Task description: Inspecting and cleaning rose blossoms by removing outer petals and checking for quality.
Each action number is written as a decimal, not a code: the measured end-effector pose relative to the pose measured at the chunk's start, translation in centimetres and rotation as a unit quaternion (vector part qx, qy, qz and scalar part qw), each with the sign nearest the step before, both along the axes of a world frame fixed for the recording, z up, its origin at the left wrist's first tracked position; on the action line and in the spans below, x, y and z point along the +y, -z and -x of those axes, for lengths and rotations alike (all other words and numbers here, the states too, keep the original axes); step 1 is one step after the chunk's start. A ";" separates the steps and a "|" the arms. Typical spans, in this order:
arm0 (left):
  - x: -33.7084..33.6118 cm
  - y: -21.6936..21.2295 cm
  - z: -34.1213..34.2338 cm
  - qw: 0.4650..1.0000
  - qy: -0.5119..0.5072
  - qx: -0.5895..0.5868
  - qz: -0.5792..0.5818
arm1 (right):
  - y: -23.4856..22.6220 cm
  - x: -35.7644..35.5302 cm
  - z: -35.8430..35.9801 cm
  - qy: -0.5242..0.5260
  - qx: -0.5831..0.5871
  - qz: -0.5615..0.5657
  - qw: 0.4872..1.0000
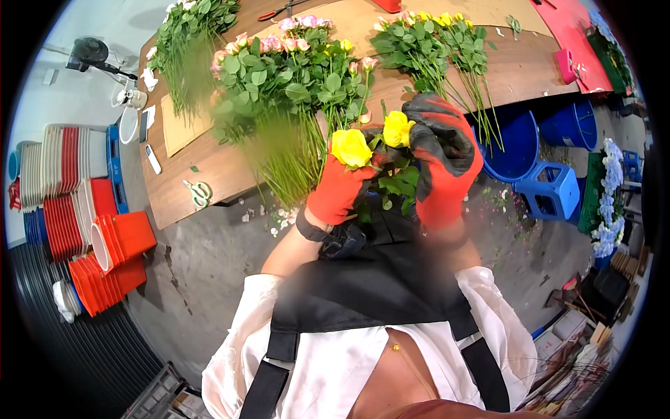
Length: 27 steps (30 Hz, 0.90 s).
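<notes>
My left hand [338, 190], in a red and black work glove, is closed round the stem of a yellow rose [351, 148], whose bloom stands above the fingers. A second yellow rose [398, 130] is just right of it. My right hand [449, 157], gloved alike, has its fingers curled and pinched at that second bloom's right edge. Green leaves [399, 183] hang between the hands, and the lower stems are mostly hidden against my black apron [363, 279]. Beyond my hands, bunches of pink roses [286, 45] lie on the wooden table [183, 195].
Another bunch with yellow and pink blooms [436, 45] lies farther right, its stems over the table edge. Green-handled scissors [198, 194] rest at the left table corner. Blue buckets [513, 150] and a blue stool [550, 192] stand right; orange buckets [122, 241] are stacked left.
</notes>
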<state>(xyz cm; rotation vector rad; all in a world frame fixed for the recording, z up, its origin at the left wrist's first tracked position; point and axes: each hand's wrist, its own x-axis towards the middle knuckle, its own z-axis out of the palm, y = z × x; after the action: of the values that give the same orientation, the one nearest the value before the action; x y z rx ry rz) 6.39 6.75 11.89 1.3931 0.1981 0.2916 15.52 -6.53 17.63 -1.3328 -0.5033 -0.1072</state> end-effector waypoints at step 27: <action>-3.1 -3.1 -4.1 0.991 -0.097 -0.070 0.051 | -0.8 -0.6 -0.2 0.045 -0.186 0.299 0.935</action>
<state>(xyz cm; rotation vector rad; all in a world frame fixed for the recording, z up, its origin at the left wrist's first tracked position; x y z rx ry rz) 10.52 3.61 14.98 1.2482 0.2303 0.5324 15.76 -7.16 18.45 -1.9485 -0.8398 -0.3047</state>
